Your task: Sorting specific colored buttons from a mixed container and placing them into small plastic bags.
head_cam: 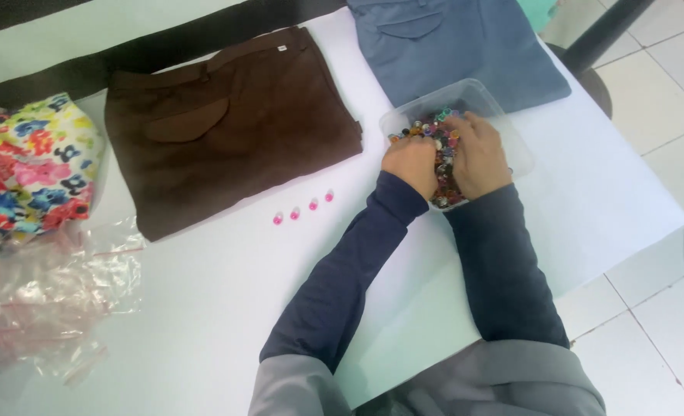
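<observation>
- Left hand (411, 163) and right hand (476, 154) are digging, fingers curled (grip contents hidden), in the clear tub (511, 127) of beads (434, 127) on the white surface (226, 308).
- Risk: sideways pressure is likely tipping the light tub, scattering beads.

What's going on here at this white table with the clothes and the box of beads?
A person in dark blue sleeves has both hands in a clear plastic container full of small multicoloured beads. The left hand and right hand rest side by side on the beads. Four small pink beads lie in a row on the white table, beside folded brown trousers. Folded blue trousers lie behind the container.
</observation>
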